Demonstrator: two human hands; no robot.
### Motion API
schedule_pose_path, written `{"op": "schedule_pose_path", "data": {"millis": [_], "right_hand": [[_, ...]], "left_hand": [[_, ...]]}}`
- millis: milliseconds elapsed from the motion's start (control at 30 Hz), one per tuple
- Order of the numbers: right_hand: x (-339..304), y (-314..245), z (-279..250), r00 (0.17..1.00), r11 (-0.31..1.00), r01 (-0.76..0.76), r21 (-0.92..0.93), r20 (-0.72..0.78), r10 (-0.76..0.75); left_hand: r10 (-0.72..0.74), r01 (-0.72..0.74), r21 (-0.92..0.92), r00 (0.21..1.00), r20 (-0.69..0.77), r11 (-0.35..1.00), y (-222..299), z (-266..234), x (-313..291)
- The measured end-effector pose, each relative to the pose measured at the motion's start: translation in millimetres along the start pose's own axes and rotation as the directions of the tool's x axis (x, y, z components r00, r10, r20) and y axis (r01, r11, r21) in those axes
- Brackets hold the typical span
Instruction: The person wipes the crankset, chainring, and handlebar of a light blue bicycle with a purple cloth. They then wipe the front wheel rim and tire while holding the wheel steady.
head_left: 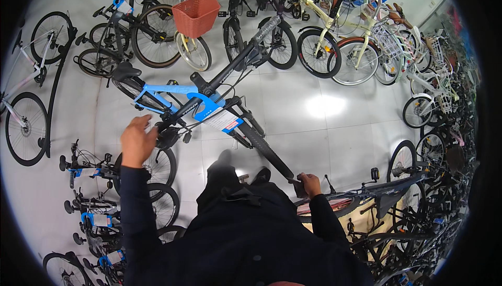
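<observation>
Directly before the torso: blue bicycle (170,88), with handlebar (227,72) aslant from near left to far right; near end beside half-curled, seemingly empty left hand (138,140), contact unclear; near front tyre (265,150), right hand (310,183) closed on small dark object (298,188).

Bicycle shop, by all signs: bikes (317,10) crowd the edges of a pale tiled floor (293,103) in close ranks, a light-blue bicycle (162,88) stands mid-floor, and printed blue-and-white cards (225,120) hang from several handlebars (224,75) like sales tags.
</observation>
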State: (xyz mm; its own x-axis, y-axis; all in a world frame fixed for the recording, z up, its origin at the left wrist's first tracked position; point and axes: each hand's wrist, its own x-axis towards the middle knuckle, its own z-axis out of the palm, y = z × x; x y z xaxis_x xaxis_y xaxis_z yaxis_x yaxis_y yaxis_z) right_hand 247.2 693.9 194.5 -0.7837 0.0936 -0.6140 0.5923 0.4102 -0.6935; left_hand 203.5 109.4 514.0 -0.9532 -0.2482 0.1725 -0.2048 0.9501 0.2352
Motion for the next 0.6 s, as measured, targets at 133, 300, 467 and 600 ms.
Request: {"op": "schedule_pose_path", "data": {"millis": [133,300,467,600], "right_hand": [[11,6,4,0.989,0.985,-0.141,0.098,0.056,0.136],[-7,-8,5,0.996,0.995,-0.05,0.086,-0.073,0.056],[-36,-7,-15,0.976,0.997,-0.072,-0.001,-0.208,0.07],[-35,-2,-27,0.948,0.981,-0.154,0.117,-0.261,0.18]], "left_hand": [[0.121,-0.121,0.014,0.992,-0.025,0.993,58,39,38],[0.056,-0.061,0.051,0.995,0.084,0.997,73,57,78],[0.042,-0.041,-0.009,0.978,0.205,0.999,78,54,94],[0.025,-0.03,0.02,0.98,0.199,0.999,92,52,107]]}}
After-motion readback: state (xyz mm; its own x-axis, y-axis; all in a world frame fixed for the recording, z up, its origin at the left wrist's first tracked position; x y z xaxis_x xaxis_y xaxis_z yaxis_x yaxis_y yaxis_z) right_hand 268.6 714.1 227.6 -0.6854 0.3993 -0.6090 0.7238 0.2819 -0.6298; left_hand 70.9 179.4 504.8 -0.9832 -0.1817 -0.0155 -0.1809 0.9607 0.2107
